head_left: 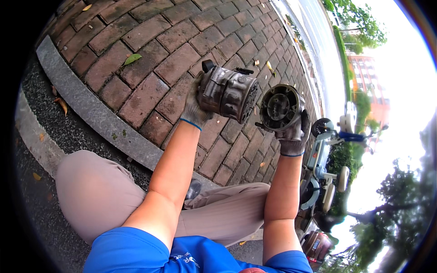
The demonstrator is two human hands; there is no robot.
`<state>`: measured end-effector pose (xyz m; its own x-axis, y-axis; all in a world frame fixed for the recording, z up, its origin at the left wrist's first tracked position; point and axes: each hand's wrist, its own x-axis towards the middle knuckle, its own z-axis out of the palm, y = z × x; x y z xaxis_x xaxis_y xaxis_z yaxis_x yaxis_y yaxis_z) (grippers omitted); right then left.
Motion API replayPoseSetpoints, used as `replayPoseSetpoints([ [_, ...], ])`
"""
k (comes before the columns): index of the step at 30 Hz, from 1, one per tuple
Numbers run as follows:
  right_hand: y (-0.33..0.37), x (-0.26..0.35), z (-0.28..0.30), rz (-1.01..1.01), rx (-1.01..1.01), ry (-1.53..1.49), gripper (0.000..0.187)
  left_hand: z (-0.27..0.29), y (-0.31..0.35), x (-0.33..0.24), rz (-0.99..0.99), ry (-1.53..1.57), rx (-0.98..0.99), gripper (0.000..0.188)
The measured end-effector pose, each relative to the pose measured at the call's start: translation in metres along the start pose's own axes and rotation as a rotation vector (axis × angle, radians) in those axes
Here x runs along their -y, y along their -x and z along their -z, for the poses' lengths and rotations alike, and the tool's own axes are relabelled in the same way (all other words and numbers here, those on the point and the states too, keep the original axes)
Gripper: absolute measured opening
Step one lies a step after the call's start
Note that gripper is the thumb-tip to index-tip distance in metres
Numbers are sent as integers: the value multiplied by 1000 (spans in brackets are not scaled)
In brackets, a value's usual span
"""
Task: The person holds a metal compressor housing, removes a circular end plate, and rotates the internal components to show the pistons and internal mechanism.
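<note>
My left hand (196,102), in a grey knit glove with a blue cuff edge, is closed around a greasy cylindrical metal machine body (226,93), which looks like part of a compressor. Its flat end, pitted with holes, faces right. A dark round fitting sticks up from its far left corner. In a matching glove, my right hand (292,146) grips a round metal housing (279,108) from below and its right side. The housing's hollow face, with a ring and ribs inside, is turned toward me. A narrow gap separates the two parts, both held up above the brick pavement.
Red brick paving (150,86) spreads beneath, edged by a grey curb (98,98) on the left. A green leaf (132,59) and several yellow ones lie about. Parked electric scooters (323,159) stand to the right. My bent knee (93,191) is at lower left.
</note>
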<state>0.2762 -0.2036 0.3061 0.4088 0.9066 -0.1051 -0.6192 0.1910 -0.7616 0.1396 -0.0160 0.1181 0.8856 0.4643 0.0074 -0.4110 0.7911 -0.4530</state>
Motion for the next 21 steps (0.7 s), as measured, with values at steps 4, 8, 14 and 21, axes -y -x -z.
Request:
replayPoseSetpoints([
  [4, 4, 0, -1, 50, -104, 36, 66, -4, 0, 6, 35, 31, -23, 47],
  [8, -7, -10, -20, 106, -221, 301, 70, 23, -18, 12, -408, -665, 29, 47],
  [14, -3, -8, -22, 122, -1, 396, 61, 3, -2, 0, 39, 61, 97, 54],
  [21, -2, -8, -24, 104, 135, 192, 61, -8, 3, 3, 9, 23, -50, 47],
])
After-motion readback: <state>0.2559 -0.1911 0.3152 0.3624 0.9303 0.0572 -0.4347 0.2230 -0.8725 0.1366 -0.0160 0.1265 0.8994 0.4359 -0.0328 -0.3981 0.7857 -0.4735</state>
